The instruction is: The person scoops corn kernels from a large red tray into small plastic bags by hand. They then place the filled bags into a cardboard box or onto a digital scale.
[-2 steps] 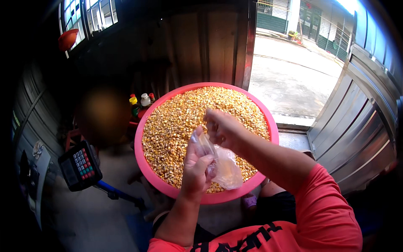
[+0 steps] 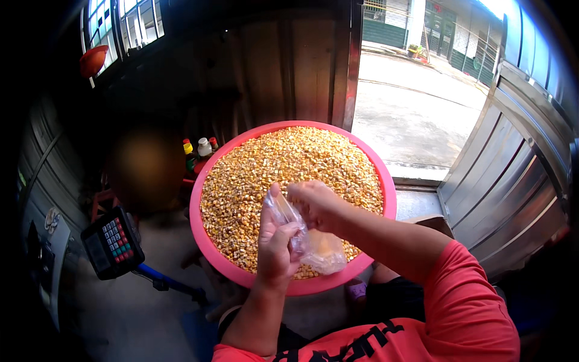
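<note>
A wide pink basin point(image 2: 389, 187) stands in front of me, heaped with yellow corn kernels point(image 2: 289, 154). Over its near half, my left hand point(image 2: 276, 250) is closed around a clear plastic bag point(image 2: 325, 253). The bag's upper part stretches along the fingers and thumb, and its bulging lower end hangs to the right over the corn, with something pale yellow showing through. My right hand point(image 2: 316, 205) is beside the top of the bag, fingers curled together; whatever they hold is hidden and slightly blurred.
To the left, a dark keypad display point(image 2: 113, 241) sits on a blue post. Bottles with yellow, white and red caps point(image 2: 190, 148) stand behind the basin's left side. A metal door leaf point(image 2: 488, 181) is at the right, beside a bright doorway. A cardboard box point(image 2: 431, 224) lies right of the basin.
My right hand has come down toward me, closer to the top of the bag, and its fingers look more curled. The left hand keeps its hold on the bag.
</note>
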